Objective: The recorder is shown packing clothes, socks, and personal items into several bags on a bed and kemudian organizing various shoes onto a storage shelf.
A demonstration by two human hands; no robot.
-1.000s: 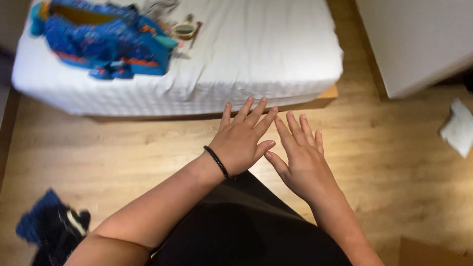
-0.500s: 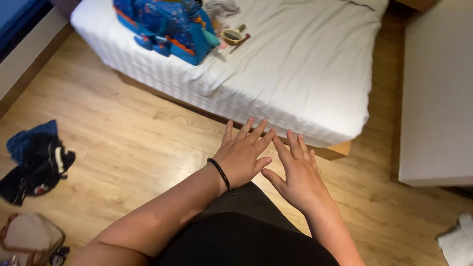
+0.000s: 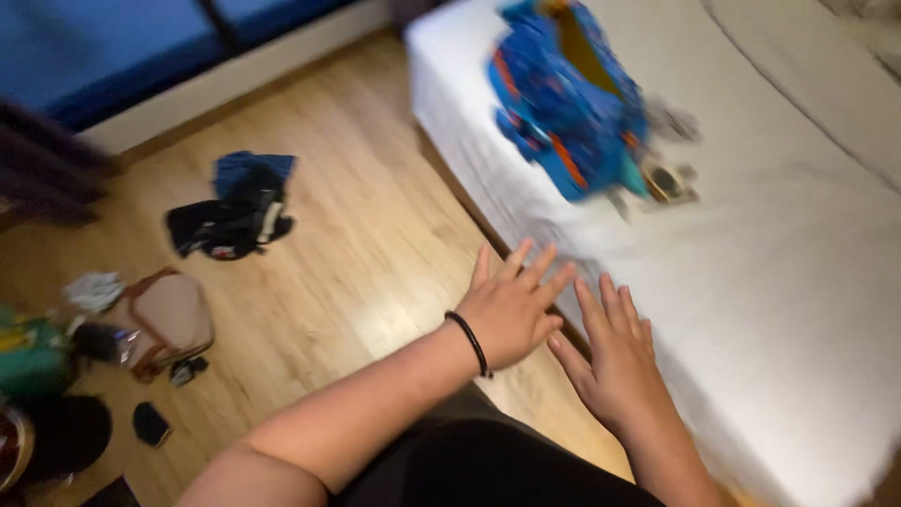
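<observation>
Head camera looks down on both my hands, held out flat in front of me with palms down and fingers spread; neither holds anything. My left hand [image 3: 511,305] wears a black wristband [image 3: 469,344] and hovers over the wooden floor [image 3: 375,253], its fingertips reaching the edge of the bed [image 3: 788,310]. My right hand [image 3: 615,361] sits just beside it, thumb near the left thumb but not touching, and it lies over the white sheet at the bed's side. Whether either palm touches the sheet I cannot tell, since the frame is blurred.

On the bed, well beyond my fingertips, rests a blue bag [image 3: 568,99] with orange trim and a yellow lining, its mouth open. Just to the right of the bag lie a few small items [image 3: 668,180], too blurred to name.

On the floor to the left, a heap of dark blue and black clothes [image 3: 235,207] lies well apart from my hands. Nearer the left edge stands a tan bag [image 3: 174,314] with brown trim, with a pale crumpled cloth [image 3: 94,289] beside it and a small dark pouch [image 3: 150,422] nearer to me. A green object [image 3: 33,361] shows at the far left edge. My dark trousers [image 3: 488,465] fill the bottom of the view between my forearms.
</observation>
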